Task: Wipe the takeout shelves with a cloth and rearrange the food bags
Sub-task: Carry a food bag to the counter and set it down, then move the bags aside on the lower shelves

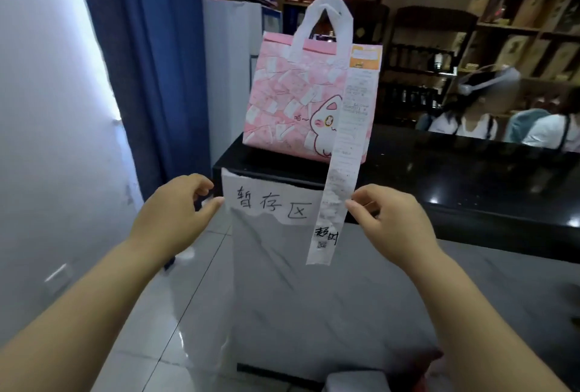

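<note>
Bag [298, 103] is sitting on the counter's [439, 156] left corner, with its receipt [345, 153] hanging straight down past the front edge. Right hand [392, 222] is nearer, thumb touching the receipt's side. Left hand [175, 216] is touching the sign [270, 203]. Fingers [201, 183] are curling on both, can't tell if they're actually pinching.

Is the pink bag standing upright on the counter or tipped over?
Upright. The pink bag rests on its base on the black counter, white handles pointing up, its receipt hanging past the counter's edge.
</note>
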`<state>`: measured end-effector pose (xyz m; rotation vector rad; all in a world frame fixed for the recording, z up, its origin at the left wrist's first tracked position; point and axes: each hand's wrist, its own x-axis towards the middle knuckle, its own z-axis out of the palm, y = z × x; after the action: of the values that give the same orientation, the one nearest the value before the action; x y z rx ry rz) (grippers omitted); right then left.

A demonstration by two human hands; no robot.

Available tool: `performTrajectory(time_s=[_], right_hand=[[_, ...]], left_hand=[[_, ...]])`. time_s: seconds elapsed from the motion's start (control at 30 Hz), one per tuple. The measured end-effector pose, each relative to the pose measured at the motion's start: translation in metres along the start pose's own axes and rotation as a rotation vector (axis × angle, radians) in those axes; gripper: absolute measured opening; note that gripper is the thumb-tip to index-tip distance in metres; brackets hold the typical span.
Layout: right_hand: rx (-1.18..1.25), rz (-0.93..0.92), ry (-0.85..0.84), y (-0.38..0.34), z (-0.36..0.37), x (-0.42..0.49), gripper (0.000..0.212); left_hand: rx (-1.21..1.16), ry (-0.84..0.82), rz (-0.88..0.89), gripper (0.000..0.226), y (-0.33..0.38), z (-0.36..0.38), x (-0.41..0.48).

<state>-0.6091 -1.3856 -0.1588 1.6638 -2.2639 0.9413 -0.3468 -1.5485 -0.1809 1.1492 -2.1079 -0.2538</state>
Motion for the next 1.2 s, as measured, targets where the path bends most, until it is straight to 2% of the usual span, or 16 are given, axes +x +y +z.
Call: performTrajectory(time_s=[0.13, 0.33, 0.57, 0.83, 1.0, 1.2], right_hand=[[0.076, -0.101, -0.108, -0.011, 0.006, -0.024, 0.019], [0.165, -0.313, -0.320, -0.045, 0.019, -0.078, 0.018], [0.329, -0.552, -0.535, -0.143, 0.027, -0.165, 0.022], [0.520, -0.814, -0.648, -0.284, -0.002, -0.322, 0.020], [0.645, -0.906, -0.752, -0.359, -0.038, -0.445, 0.015], [0.721, -1.136, -0.908, -0.432, -0.081, -0.573, 0.018]], left_hand=[[0.057, 0.016, -0.134, 0.025, 0.007, -0.023, -0.064], [0.175, 0.051, -0.342, 0.015, 0.020, -0.067, -0.196], [0.298, 0.137, -0.595, 0.013, 0.034, -0.152, -0.359], [0.399, 0.328, -0.835, 0.013, 0.073, -0.269, -0.563], [0.470, 0.389, -0.975, 0.010, 0.110, -0.339, -0.696], [0.546, 0.463, -1.145, 0.011, 0.147, -0.407, -0.822]])
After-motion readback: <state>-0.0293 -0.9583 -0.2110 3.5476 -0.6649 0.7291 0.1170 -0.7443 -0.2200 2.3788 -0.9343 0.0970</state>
